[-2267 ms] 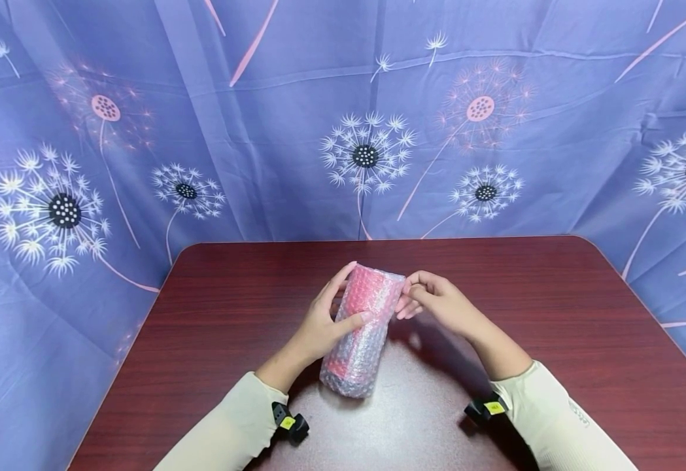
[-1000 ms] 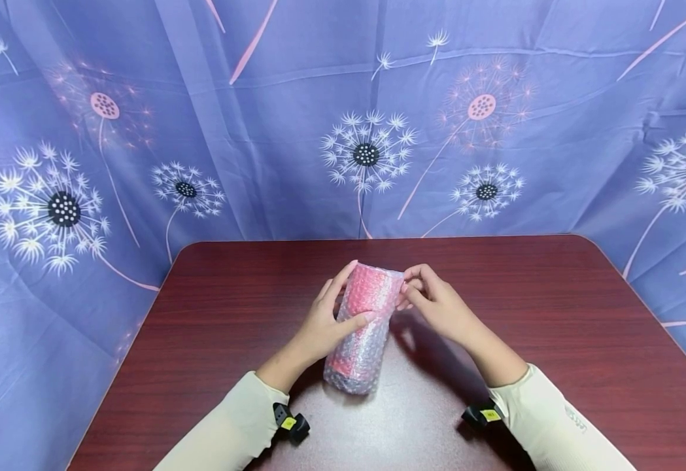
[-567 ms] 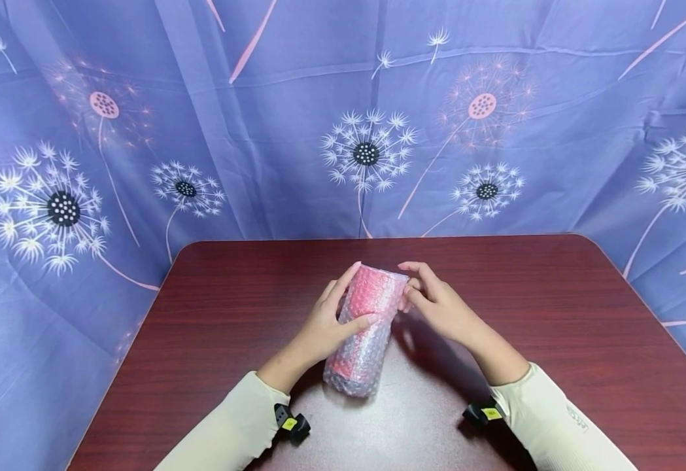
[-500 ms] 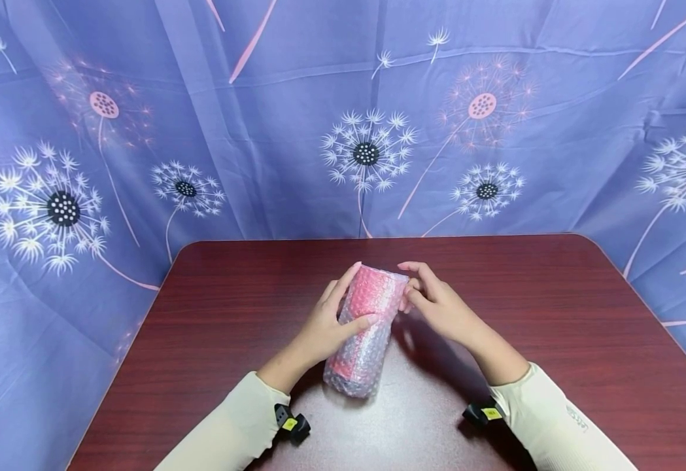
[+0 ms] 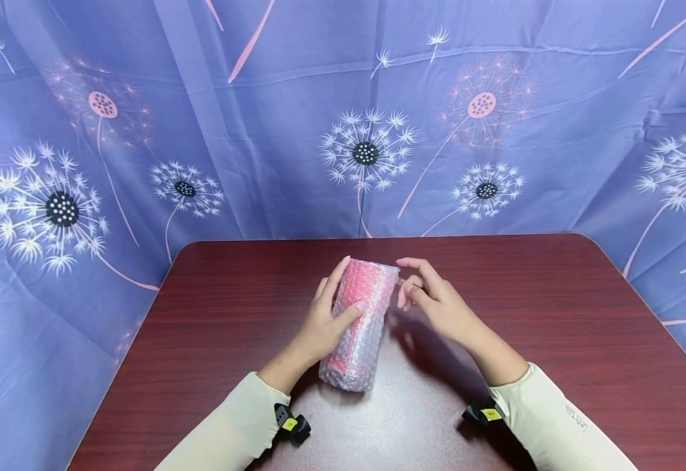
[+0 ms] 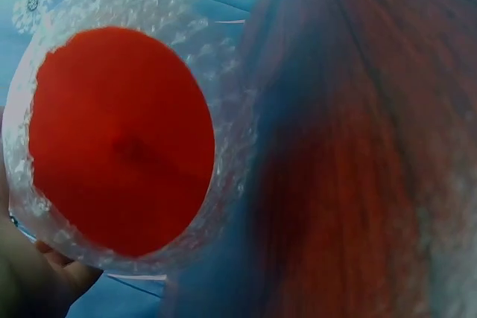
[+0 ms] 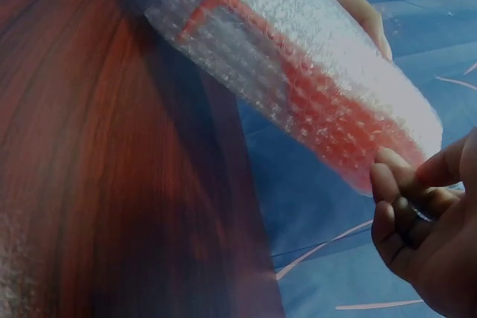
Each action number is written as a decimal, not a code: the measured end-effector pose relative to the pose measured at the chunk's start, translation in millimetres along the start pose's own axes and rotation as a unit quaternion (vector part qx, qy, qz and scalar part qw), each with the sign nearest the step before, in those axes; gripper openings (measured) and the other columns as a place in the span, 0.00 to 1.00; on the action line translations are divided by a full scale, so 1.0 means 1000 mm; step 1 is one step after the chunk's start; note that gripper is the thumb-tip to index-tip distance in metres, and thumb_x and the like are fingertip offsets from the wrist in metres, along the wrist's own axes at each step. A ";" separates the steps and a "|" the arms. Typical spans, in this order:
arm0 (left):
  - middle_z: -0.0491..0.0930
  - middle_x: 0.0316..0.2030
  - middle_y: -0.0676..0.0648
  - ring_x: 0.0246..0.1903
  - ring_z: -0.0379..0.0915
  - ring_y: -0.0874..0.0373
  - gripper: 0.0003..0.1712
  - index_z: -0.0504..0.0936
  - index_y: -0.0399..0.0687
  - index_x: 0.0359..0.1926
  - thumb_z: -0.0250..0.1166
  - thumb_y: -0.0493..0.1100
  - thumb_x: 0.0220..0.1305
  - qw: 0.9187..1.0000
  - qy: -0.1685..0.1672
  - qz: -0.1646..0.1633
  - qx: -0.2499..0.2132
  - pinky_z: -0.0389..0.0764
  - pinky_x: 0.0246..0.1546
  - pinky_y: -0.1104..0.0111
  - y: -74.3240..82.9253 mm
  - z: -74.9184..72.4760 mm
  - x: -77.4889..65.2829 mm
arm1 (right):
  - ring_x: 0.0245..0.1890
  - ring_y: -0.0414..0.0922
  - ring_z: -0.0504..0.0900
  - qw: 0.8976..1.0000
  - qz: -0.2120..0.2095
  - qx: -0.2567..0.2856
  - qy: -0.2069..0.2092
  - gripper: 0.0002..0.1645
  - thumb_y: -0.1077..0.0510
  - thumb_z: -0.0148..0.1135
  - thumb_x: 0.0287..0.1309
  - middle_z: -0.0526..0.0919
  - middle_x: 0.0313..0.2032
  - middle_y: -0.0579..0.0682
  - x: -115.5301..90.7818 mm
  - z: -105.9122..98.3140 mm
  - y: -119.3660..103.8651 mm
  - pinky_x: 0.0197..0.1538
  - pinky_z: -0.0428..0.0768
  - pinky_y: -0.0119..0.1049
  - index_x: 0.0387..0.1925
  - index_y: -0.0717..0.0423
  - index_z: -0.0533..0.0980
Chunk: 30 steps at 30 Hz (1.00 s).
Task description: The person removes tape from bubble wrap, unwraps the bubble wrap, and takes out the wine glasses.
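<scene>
A red and silvery cylinder in bubble wrap (image 5: pixel 357 333) leans on the table, its far end raised. My left hand (image 5: pixel 322 324) grips its left side, thumb across the front and fingers along the far edge. One round red end (image 6: pixel 123 139) shows through the wrap in the left wrist view. My right hand (image 5: pixel 437 301) is beside the upper right corner, index finger extended, the others curled. Its thumb and a finger (image 7: pixel 395 176) pinch a faint clear strip (image 5: pixel 401 281) at the wrap's edge; whether it is tape or wrap I cannot tell.
The dark red wooden table (image 5: pixel 554 314) spreads around both hands, with its rounded far edge against a blue dandelion-print cloth (image 5: pixel 284 131). Black wrist cameras (image 5: pixel 292 424) are strapped at both pale sleeves (image 5: pixel 560 418).
The wrapped cylinder and my left hand have shifted slightly left and away from me. A small gap has opened between the cylinder and my right hand, whose index finger has straightened.
</scene>
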<state>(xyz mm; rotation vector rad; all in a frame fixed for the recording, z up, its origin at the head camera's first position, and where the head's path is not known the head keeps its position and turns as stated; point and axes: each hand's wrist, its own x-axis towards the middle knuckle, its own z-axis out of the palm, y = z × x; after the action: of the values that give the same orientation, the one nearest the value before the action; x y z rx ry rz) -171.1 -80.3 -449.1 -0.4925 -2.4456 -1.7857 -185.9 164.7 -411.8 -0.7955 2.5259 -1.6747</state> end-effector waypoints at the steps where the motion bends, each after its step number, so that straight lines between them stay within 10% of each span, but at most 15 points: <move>1: 0.68 0.63 0.44 0.56 0.71 0.48 0.48 0.50 0.84 0.77 0.67 0.49 0.66 1.000 0.003 0.000 -0.002 0.79 0.56 0.53 0.000 0.000 0.000 | 0.32 0.48 0.81 1.000 -0.004 0.005 0.002 0.22 0.68 0.46 0.74 0.82 0.28 0.57 0.000 0.000 0.000 0.41 0.82 0.38 0.66 0.58 0.64; 13: 0.67 0.63 0.45 0.57 0.70 0.49 0.49 0.51 0.86 0.76 0.69 0.47 0.65 1.000 0.014 0.002 -0.017 0.80 0.54 0.55 0.002 -0.002 0.000 | 0.37 0.57 0.89 0.992 0.064 0.109 -0.001 0.10 0.65 0.47 0.75 0.82 0.44 0.77 0.003 -0.004 0.001 0.48 0.87 0.50 0.49 0.71 0.65; 22: 0.66 0.63 0.46 0.57 0.71 0.49 0.49 0.52 0.85 0.76 0.69 0.46 0.65 1.000 0.011 -0.001 -0.026 0.80 0.54 0.55 0.003 -0.002 -0.001 | 0.24 0.45 0.86 0.991 0.091 0.091 0.029 0.06 0.64 0.51 0.73 0.81 0.24 0.56 0.005 -0.006 0.005 0.35 0.87 0.41 0.45 0.65 0.71; 30: 0.67 0.62 0.44 0.55 0.72 0.49 0.49 0.52 0.82 0.77 0.69 0.46 0.64 1.000 -0.002 0.008 -0.021 0.81 0.51 0.57 0.005 -0.001 -0.001 | 0.28 0.46 0.89 0.985 0.106 0.137 0.005 0.09 0.63 0.55 0.72 0.87 0.28 0.53 0.006 -0.006 0.005 0.38 0.88 0.45 0.45 0.68 0.70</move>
<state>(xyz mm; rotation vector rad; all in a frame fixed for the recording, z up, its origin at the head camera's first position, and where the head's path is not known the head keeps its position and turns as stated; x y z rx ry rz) -168.8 -80.4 -444.4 -0.5166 -2.4045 -1.8344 -194.7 168.8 -412.6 -0.4789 2.2208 -1.8952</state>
